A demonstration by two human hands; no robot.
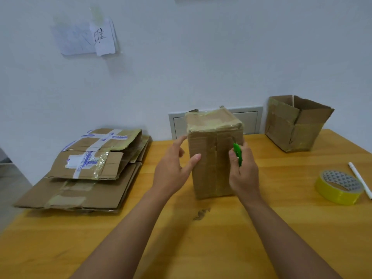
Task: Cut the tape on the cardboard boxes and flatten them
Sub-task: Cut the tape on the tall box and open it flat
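The right hand (244, 170) is gripping a small green cutter (238, 154), fingers curled round it, its tip lying against the near face of an upright taped box (213, 156) close to the box's right edge. The left hand (174, 168) is steadying that box with fingers straight and spread, the thumb pressing on the near face at its left edge. The box is standing at the middle of the wooden table (181, 238), tape running down its front seam and across its top. The step in hand appears to be the cutting of the tape; the next move probably calls for a blade drawn along a seam while the other hand is bracing the box clear of its path. A stack of flattened boxes (84, 174) is lying to the left, an open box (296, 125) is standing at far right, and a yellow tape roll (340, 188) and a white pen (360, 180) are lying near the right edge.
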